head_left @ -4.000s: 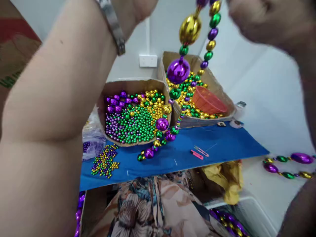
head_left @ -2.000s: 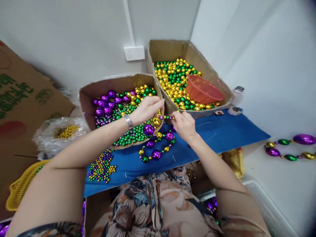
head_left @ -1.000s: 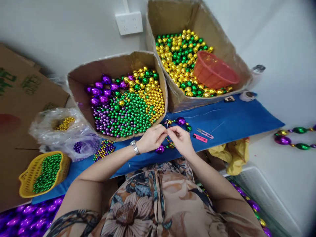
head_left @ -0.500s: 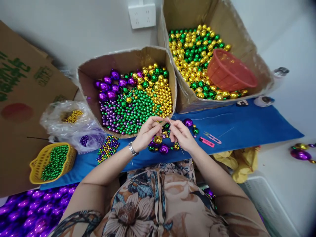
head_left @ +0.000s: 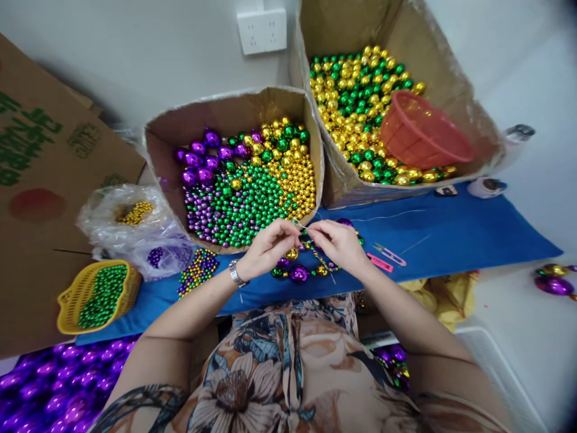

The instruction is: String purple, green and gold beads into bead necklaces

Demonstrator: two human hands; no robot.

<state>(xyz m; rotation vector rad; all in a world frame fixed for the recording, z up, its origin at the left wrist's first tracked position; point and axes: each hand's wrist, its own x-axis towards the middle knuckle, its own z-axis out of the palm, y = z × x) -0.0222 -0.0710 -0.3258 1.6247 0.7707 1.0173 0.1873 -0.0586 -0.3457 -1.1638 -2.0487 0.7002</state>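
My left hand (head_left: 273, 243) and my right hand (head_left: 336, 240) meet above the blue cloth, fingertips pinched close together. Between them runs a thin pale string (head_left: 298, 224), closed in the fingers of both. Below lies a bead necklace (head_left: 300, 273) of purple, gold and green beads, partly hidden by my hands. Just beyond my hands stands a cardboard box (head_left: 234, 108) of loose beads in green, gold and purple. Beside my right hand are a pink thread snipper (head_left: 391, 255) and a small pink labelled piece (head_left: 379, 262).
A larger carton (head_left: 433, 48) of gold and green beads holds a red basket (head_left: 424, 132). On the left are a yellow basket (head_left: 128, 294) of green beads, plastic bags (head_left: 121, 204) and a bead pile (head_left: 198, 272). A thread spool (head_left: 487, 187) stands on the blue cloth (head_left: 464, 228).
Both hands stay pinched on the string while my right hand turns, its back now facing up more. A strand of small beads shows below it. The view has shifted slightly.
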